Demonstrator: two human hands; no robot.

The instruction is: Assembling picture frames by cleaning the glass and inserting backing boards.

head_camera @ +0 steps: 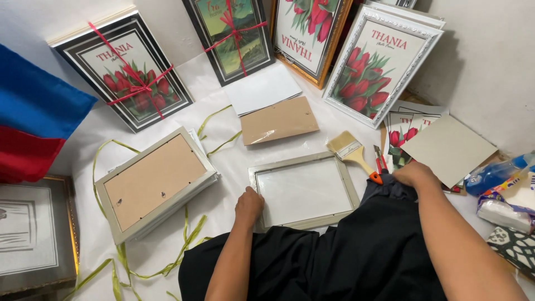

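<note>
An empty silver picture frame [304,192] lies face down on the white sheet in front of me. My left hand [248,204] rests on its lower left corner, fingers curled over the rim. My right hand [414,174] is at the frame's right, fingers closed and pressed against the black cloth [356,251] over my lap, just below a red-handled cutter [379,163]. What the right hand holds, if anything, is hidden. A wide paintbrush [349,149] with a wooden handle lies by the frame's upper right corner.
A stack of frames [156,184] lies back up at left amid green ribbon [128,262]. A brown backing board [278,120] and white sheet [262,89] lie beyond. Framed tulip prints [379,64] lean on the wall. A grey card [448,147], spray bottle [496,173] and tissue pack [504,214] sit right.
</note>
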